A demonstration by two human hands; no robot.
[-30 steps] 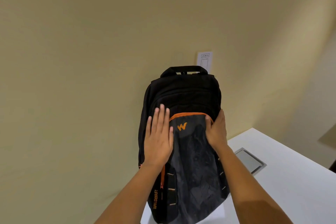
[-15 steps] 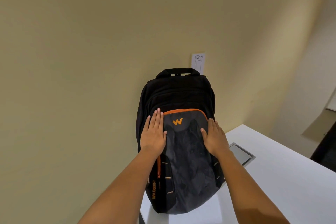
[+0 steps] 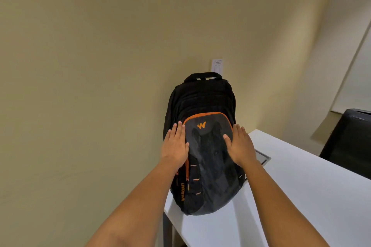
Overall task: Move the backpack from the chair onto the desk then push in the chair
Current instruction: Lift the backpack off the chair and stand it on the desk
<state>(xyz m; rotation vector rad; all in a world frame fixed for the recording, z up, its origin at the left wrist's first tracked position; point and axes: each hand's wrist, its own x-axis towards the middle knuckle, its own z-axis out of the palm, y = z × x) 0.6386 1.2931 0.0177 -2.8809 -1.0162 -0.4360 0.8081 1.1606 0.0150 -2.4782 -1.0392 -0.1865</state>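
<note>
The backpack [image 3: 202,146] is standing upright at the near left corner of the white desk [image 3: 301,186], its back leaning against the beige wall [image 3: 100,66], carry handle on top. Both hands are lying flat on its front panel: the left hand [image 3: 175,146] over the orange zip edge, the right hand [image 3: 241,146] on the opposite side. Each grip is spread, fingers straight and palms pressing, pinching nothing.

Judgement: the step in hand is settling the bag so it stands by itself. The base is sitting very close to the desk's left edge, possibly overhanging it slightly; the angle is not letting me confirm. To do this well, the palms should be easing the bag rightward and back toward the wall, then lifting off slowly, one at a time, watching for any lean to the left. A recessed grey panel [image 3: 261,156] is lying just beside the bag on the right.

A dark chair back [image 3: 349,142] is showing beyond the far side of the desk; whether it is the chair to push in, I cannot tell.
</note>
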